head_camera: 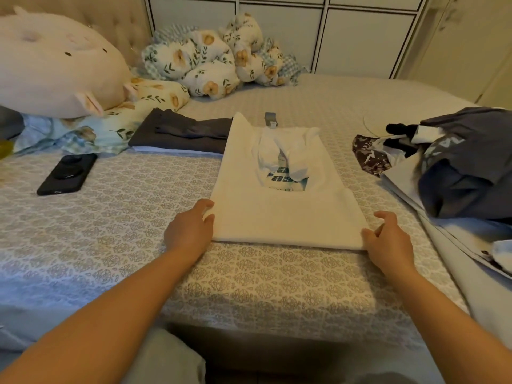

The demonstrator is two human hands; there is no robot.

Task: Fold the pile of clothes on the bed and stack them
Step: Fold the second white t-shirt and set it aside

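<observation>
Two hands are placed at a white T-shirt's near corners on the bed: left hand pinching, right hand loosely curled, grip uncertain. Beyond, folded dark garments are stacked left; unfolded clothes are piled right.

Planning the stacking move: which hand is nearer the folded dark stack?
Left. The left hand grips the white T-shirt's corner nearest the folded dark trousers; the right hand sits opposite.
</observation>
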